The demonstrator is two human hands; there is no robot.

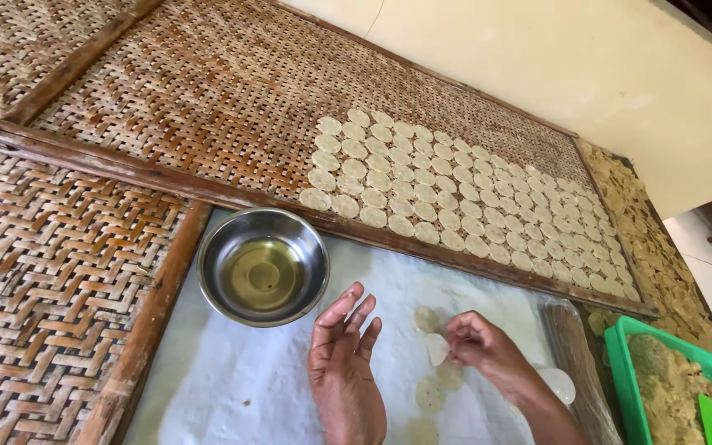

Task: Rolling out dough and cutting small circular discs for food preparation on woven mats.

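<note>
One thin round disc (436, 348) is pinched in the right hand (481, 350), close beside the open, empty left hand (341, 354), above the white cloth (232, 379), with the woven tray (208, 91) farther up.

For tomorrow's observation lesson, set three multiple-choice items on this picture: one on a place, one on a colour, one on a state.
1. Where is the metal bowl?
A. on the white cloth
B. in the green tray
C. on the floor tiles

2. What colour is the plastic tray at lower right?
A. red
B. green
C. blue

3. How is the left hand?
A. a closed fist
B. open, holding nothing
C. gripping the bowl

Answers: 1 A, the bowl stands on the white cloth. 2 B, its rim is green. 3 B, its fingers are spread, while the right hand pinches a pale disc.
</note>
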